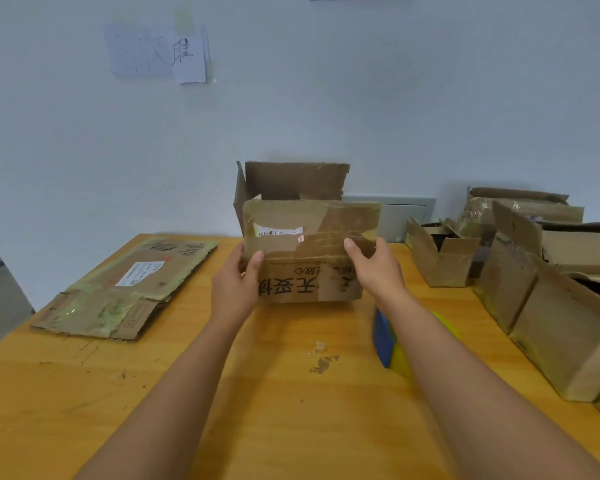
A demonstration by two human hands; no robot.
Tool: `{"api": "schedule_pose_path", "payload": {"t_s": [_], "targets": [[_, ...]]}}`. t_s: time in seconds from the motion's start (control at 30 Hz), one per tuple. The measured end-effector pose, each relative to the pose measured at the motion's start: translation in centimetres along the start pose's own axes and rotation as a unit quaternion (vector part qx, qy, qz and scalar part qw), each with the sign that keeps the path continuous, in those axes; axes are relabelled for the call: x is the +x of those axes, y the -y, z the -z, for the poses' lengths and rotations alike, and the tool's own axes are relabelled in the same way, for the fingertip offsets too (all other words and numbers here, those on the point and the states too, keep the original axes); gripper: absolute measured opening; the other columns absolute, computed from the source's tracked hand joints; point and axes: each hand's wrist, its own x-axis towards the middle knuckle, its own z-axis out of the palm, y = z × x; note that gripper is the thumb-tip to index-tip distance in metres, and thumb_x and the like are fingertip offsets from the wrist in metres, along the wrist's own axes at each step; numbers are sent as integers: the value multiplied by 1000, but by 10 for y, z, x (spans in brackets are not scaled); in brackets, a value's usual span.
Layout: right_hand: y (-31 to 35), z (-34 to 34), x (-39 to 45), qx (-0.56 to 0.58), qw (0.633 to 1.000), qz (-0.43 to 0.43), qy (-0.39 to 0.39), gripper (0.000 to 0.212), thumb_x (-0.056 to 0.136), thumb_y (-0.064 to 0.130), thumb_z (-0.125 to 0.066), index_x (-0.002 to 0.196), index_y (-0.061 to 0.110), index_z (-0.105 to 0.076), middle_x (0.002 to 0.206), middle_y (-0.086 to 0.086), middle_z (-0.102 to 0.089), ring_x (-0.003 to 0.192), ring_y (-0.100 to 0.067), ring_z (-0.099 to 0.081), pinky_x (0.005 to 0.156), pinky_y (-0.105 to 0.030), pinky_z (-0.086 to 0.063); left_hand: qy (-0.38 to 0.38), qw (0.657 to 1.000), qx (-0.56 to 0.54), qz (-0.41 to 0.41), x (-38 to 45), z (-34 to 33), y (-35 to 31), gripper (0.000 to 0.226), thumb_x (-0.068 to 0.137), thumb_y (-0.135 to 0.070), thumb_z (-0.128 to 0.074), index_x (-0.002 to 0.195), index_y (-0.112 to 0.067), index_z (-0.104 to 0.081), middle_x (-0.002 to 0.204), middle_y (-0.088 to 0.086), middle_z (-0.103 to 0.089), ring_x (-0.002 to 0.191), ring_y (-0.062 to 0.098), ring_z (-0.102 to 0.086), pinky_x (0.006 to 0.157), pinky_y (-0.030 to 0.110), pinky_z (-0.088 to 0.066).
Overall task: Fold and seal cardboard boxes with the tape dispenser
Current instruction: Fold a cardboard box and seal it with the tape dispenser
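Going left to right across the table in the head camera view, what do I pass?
Flattened cardboard → left hand → open box → right hand → blue and yellow tape dispenser → pile of folded boxes.

A plain packing or mailroom workspace is showing here. A scuffed orange wooden table (84, 393) is sitting against a bare pale wall (395, 98), carrying worn, used cardboard: a flattened carton (125, 289) with a shipping label is lying at the far left, and a heap of taped, torn boxes (534, 278) is crowding the right side. Handwritten paper notes (160, 53) are hanging on the wall at the far left.
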Motion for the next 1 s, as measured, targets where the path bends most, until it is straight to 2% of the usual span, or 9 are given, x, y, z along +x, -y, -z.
{"api": "schedule_pose_path", "payload": {"t_s": [0.13, 0.3, 0.47, 0.57, 0.63, 0.7, 0.77, 0.87, 1.0], "targets": [[4, 26, 8, 43, 998, 39, -13, 59, 98, 46, -57, 144, 12, -42, 117, 8, -46, 125, -15, -46, 92, -29, -37, 9, 999, -32, -7, 16, -19, -17, 38, 103, -39, -46, 139, -28, -46, 109, -7, -65, 96, 10, -61, 66, 18, -45], [-7, 69, 25, 41, 998, 39, -22, 50, 98, 41, -59, 138, 14, -48, 110, 12, -43, 115, -10, -45, 90, -26, -35, 57, 998, -35, -15, 27, -62, -33, 41, 103, -40, -44, 142, -26, -39, 112, -1, -65, 99, 16, -62, 65, 18, -44], [-27, 97, 37, 22, 999, 10, -23, 57, 100, 38, -57, 146, 7, -43, 142, -5, -50, 125, -16, -46, 91, -24, -31, 92, 994, -50, 0, 29, -105, -37, 40, 104, -37, -43, 142, -27, -39, 113, -4, -63, 99, 14, -60, 68, 18, -45], [-46, 99, 49, -12, 1000, -8, -16, 60, 100, 43, -55, 146, 8, -42, 146, -5, -48, 136, -24, -43, 95, -28, -33, 102, 993, -49, 22, 29, -122, -33, 39, 104, -38, -43, 142, -28, -40, 113, -8, -61, 102, 14, -59, 76, 25, -51], [-57, 97, 56, -34, 999, -21, -14, 49, 101, 43, -52, 138, 11, -50, 131, 1, -55, 132, -24, -46, 93, -29, -35, 101, 994, -32, 34, 30, -130, -27, 38, 104, -40, -43, 140, -28, -43, 111, -9, -61, 106, 18, -61, 83, 34, -53], [-68, 92, 62, -47, 998, -31, -15, 26, 103, 39, -48, 120, 20, -56, 111, 6, -56, 122, -23, -53, 87, -29, -38, 98, 994, -13, 37, 30, -135, -20, 37, 104, -40, -43, 138, -26, -45, 109, -8, -60, 109, 22, -62, 81, 35, -51], [-74, 89, 68, -63, 997, -27, -26, 19, 104, 36, -46, 111, 21, -54, 105, 3, -58, 114, -25, -57, 82, -32, -41, 97, 995, -5, 40, 33, -140, -18, 39, 103, -39, -44, 139, -23, -45, 111, -6, -60, 111, 25, -61, 79, 33, -49], [-72, 84, 74, -143, 987, -36, -65, 35, 105, 37, -45, 129, 13, -50, 120, -9, -60, 117, -30, -56, 80, -35, -43, 99, 994, -5, 51, 41, -148, -22, 48, 102, -40, -46, 146, -21, -40, 130, 5, -61, 119, 27, -59, 84, 35, -51], [-76, 82, 81, -236, 960, -7, -150, 63, 101, 40, -53, 152, 12, -30, 145, -12, -48, 133, -31, -44, 99, -40, -44, 96, 994, 5, 41, 46, -160, -24, 52, 101, -42, -48, 147, -21, -39, 136, 7, -58, 123, 27, -57, 82, 30, -48]]}}
